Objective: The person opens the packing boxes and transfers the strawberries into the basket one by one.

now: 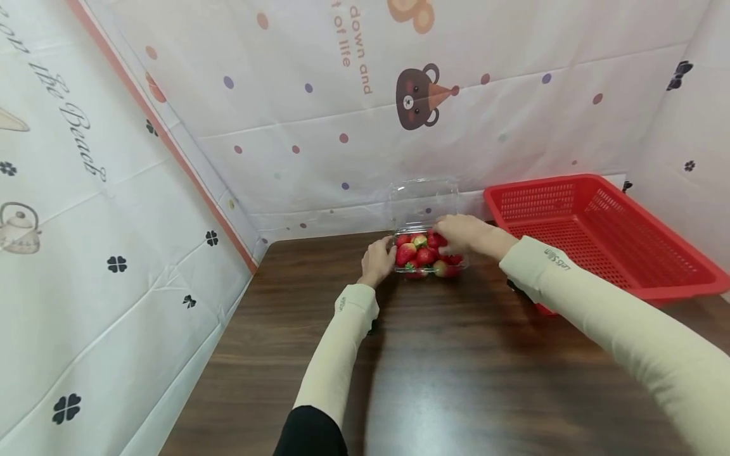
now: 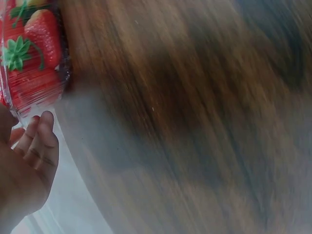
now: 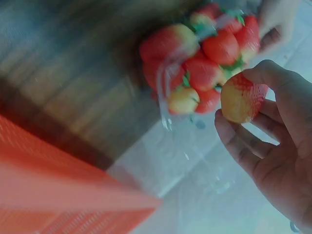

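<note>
A clear plastic box full of red strawberries stands at the back of the table, its lid raised against the wall. My left hand is at the box's left end. In the left wrist view its loosely bent fingers lie right by the box wall. My right hand is over the box's right side. Between its thumb and fingertips it pinches a strawberry, pale yellow on one side and red on the other, which the right wrist view shows close by the others.
A red plastic basket with perforated sides stands right of the box, near my right forearm. Behind the brown wooden table hangs a white printed sheet; another white sheet covers the left side.
</note>
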A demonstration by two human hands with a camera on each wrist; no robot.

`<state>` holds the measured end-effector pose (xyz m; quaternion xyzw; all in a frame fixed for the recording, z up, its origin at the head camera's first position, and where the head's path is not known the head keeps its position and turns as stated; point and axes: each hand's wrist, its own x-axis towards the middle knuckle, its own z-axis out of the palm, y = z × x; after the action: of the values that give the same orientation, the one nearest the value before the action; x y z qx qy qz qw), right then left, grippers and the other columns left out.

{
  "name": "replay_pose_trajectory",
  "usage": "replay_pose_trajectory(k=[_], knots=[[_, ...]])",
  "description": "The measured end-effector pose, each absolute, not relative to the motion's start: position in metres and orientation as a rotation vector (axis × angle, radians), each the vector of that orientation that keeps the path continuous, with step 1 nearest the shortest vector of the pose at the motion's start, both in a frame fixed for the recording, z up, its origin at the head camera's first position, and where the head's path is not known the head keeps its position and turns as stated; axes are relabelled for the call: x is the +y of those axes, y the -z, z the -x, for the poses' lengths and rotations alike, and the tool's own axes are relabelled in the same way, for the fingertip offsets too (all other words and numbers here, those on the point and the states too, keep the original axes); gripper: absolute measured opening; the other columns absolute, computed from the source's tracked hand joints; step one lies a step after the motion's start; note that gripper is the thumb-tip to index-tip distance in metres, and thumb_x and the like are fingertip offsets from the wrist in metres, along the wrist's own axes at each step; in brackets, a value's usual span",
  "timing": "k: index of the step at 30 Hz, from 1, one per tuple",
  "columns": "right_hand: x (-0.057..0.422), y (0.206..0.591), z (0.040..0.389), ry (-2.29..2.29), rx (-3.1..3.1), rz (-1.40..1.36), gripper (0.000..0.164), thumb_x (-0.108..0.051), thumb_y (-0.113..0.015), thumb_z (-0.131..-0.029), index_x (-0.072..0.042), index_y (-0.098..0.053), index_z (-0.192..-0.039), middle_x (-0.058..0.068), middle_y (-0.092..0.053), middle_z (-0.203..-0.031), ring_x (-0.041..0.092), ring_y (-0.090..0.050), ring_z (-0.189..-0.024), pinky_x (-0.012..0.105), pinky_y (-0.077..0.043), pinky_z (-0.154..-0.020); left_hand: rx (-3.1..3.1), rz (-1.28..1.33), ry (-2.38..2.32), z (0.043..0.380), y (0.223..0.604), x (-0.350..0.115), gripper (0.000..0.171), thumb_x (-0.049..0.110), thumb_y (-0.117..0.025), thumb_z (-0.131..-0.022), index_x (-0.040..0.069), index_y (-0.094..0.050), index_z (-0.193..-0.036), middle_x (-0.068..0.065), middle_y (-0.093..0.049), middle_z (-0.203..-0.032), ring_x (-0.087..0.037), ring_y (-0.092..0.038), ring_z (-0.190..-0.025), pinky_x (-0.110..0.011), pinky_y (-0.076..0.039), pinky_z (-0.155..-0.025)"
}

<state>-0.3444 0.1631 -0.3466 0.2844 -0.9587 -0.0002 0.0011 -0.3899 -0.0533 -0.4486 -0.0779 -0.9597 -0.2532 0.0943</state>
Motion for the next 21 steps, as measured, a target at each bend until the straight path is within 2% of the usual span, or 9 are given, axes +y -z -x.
replay_pose_trajectory(k=[4, 8, 11, 13, 16, 19, 21], knots=[[0.170, 0.324, 0.345, -0.037, -2.952, -0.832, 0.046, -0.021, -0.077, -0.089, 0.005, -0.063, -0.124, 0.021, -0.069, -0.110, 0.036, -0.068, -0.095, 0.051, -0.057, -0.084, -2.873, 0.295, 0.538, 0.390, 0.447, -0.051, 0.034, 0.029, -0.053, -0.105, 0.019, -0.064, -0.136, -0.009, -0.073, -0.126, -0.032, -0.072, -0.108, -0.049, -0.058, -0.084], [0.180, 0.305, 0.346, -0.099, -2.924, -0.753, 0.046, -0.021, -0.076, -0.088, 0.004, -0.061, -0.124, 0.020, -0.070, -0.106, 0.035, -0.069, -0.092, 0.049, -0.058, -0.080, -2.908, 0.317, 0.353, 0.389, 0.444, -0.049, 0.028, 0.029, -0.053, -0.105, 0.016, -0.066, -0.127, -0.010, -0.075, -0.117, -0.033, -0.074, -0.099, -0.048, -0.059, -0.078], [0.191, 0.295, 0.347, -0.134, -2.924, -0.708, 0.035, -0.019, -0.075, -0.087, 0.002, -0.063, -0.113, 0.017, -0.067, -0.093, 0.031, -0.064, -0.083, 0.046, -0.055, -0.073, -2.948, 0.322, 0.210, 0.388, 0.443, -0.048, 0.027, 0.030, -0.052, -0.105, 0.015, -0.067, -0.123, -0.008, -0.074, -0.113, -0.030, -0.074, -0.100, -0.046, -0.060, -0.079], [0.199, 0.288, 0.348, -0.143, -2.933, -0.672, 0.031, -0.018, -0.073, -0.088, 0.003, -0.062, -0.108, 0.017, -0.066, -0.090, 0.030, -0.061, -0.081, 0.045, -0.053, -0.071, -2.970, 0.322, 0.136, 0.387, 0.442, -0.047, 0.027, 0.030, -0.053, -0.105, 0.015, -0.068, -0.122, -0.007, -0.073, -0.112, -0.029, -0.073, -0.102, -0.046, -0.060, -0.081], [0.215, 0.275, 0.349, -0.149, -2.947, -0.608, 0.041, -0.020, -0.069, -0.093, 0.005, -0.057, -0.124, 0.024, -0.067, -0.098, 0.035, -0.065, -0.085, 0.049, -0.056, -0.076, -2.976, 0.325, 0.079, 0.387, 0.440, -0.045, 0.027, 0.029, -0.052, -0.106, 0.014, -0.069, -0.120, -0.007, -0.073, -0.112, -0.029, -0.073, -0.104, -0.046, -0.060, -0.082], [0.231, 0.263, 0.349, -0.167, -2.961, -0.547, 0.054, -0.019, -0.066, -0.097, 0.001, -0.047, -0.144, 0.032, -0.065, -0.114, 0.041, -0.067, -0.094, 0.057, -0.057, -0.085, -2.957, 0.334, 0.072, 0.386, 0.438, -0.043, 0.027, 0.029, -0.052, -0.105, 0.012, -0.069, -0.119, -0.008, -0.074, -0.112, -0.029, -0.074, -0.102, -0.046, -0.060, -0.081], [0.241, 0.256, 0.349, -0.182, -2.986, -0.503, 0.058, -0.018, -0.062, -0.100, -0.001, -0.042, -0.151, 0.034, -0.062, -0.123, 0.043, -0.066, -0.099, 0.058, -0.056, -0.089, -2.944, 0.335, 0.066, 0.386, 0.436, -0.043, 0.026, 0.028, -0.053, -0.105, 0.012, -0.069, -0.117, -0.009, -0.075, -0.111, -0.029, -0.074, -0.100, -0.046, -0.060, -0.079]])
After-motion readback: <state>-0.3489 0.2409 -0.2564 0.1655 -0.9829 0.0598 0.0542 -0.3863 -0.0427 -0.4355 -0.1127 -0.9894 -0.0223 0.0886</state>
